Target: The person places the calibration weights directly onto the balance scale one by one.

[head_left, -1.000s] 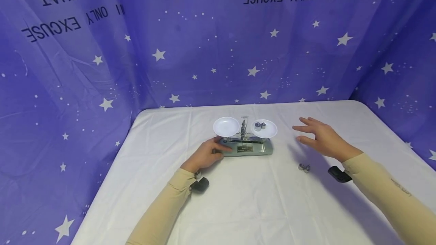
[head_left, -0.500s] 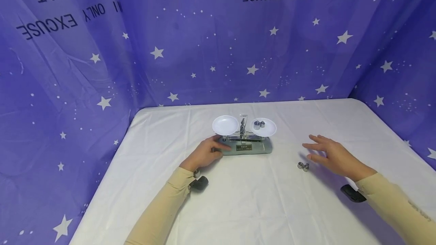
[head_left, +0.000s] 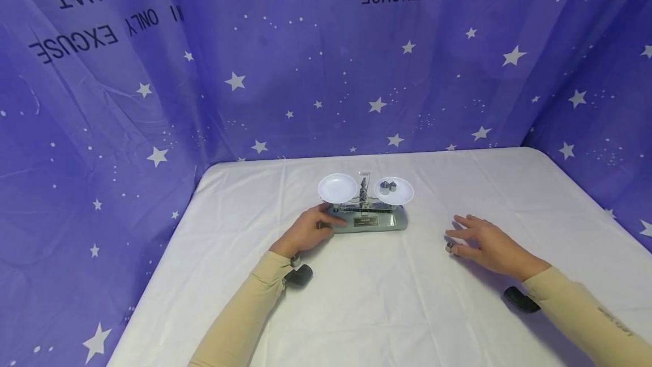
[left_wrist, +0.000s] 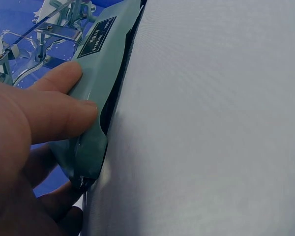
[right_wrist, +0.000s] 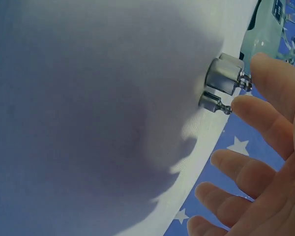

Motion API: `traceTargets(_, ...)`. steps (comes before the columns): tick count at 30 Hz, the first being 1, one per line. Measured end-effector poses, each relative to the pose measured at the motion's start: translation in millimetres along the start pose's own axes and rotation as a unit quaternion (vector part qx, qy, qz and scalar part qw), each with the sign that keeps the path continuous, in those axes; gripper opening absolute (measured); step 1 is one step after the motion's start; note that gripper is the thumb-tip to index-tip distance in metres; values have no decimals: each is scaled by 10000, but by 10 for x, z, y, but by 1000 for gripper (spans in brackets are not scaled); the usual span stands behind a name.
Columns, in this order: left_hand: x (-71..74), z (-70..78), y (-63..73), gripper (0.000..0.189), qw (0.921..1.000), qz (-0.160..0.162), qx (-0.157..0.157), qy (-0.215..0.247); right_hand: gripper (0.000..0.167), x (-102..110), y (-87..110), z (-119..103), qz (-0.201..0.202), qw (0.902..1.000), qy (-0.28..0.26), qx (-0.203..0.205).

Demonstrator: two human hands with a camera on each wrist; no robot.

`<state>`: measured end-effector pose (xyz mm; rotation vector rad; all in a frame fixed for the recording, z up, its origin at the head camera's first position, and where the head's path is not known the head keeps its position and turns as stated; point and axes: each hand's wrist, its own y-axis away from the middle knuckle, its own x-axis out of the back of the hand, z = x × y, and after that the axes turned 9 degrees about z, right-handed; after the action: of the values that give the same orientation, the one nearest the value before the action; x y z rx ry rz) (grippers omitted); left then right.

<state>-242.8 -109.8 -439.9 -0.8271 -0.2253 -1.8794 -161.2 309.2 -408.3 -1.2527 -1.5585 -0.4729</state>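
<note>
A balance scale (head_left: 367, 222) with a grey-green base stands on the table, its base also in the left wrist view. My left hand (head_left: 305, 231) grips the base's left end, with thumb and index finger on the base (left_wrist: 91, 93) and other fingers around its end. Two metal weights (head_left: 388, 187) sit on the scale's right pan (head_left: 404, 192); nothing lies on the left pan (head_left: 338, 188). My right hand (head_left: 491, 247) hovers over loose metal weights (right_wrist: 223, 76), fingers spread and slightly bent. Its thumb and index tips are near their knobs; contact cannot be told.
Another metal weight (head_left: 296, 260) stands beside my left wrist, partly hidden. A white cloth (head_left: 377, 299) covers the table. Purple star-printed curtains (head_left: 305, 72) hang behind and at both sides. Black wrist devices (head_left: 299, 276) are worn under both sleeves.
My right hand has moved down from beside the right pan to the loose weights, now covering part of them in the head view. The left hand stays on the base.
</note>
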Motion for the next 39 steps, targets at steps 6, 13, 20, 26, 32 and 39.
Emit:
traceTargets(6,-1,3,-5,35,10000,6,38,-22,33,-45,12,-4,16,9997,211,106)
traceTargets(13,11,25,3,36,10000,-5,-47,14,31,-73,25,-15,3,9998,190,30)
traceTargets(20,10,36,0,35,10000,6,-47,9,29,-77,19,-39,26,9997,223,21)
traceTargets(26,2,27,-7,35,10000,21,-27,27,28,-80,15,-45,77,9996,240,114)
traceTargets(32,-7,12,-13,35,10000,36,2,38,27,-83,12,-47,92,9995,257,137)
traceTargets(39,-11,-4,-8,35,10000,36,37,65,23,-103,2,-42,105,9994,264,197)
